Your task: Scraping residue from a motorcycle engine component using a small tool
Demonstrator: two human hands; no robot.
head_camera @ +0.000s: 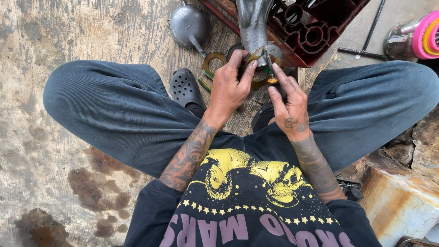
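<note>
I sit low with knees spread in dark trousers. My left hand (231, 87) grips the lower end of a grey cast metal part (253, 25), where a brownish ring gasket (263, 55) sits around its round opening. My right hand (288, 103) holds a small screwdriver with a green and orange handle (270, 75), its tip at the gasket's edge. The metal part stands upright between my knees and leans against a dark red crate.
A dark red plastic crate (320, 32) stands behind the part. A grey metal oil can (188, 25) lies on the stained concrete floor. Another brown gasket (212, 61) and a black clog (184, 87) lie near my left knee. A T-handle wrench (366, 43) lies far right.
</note>
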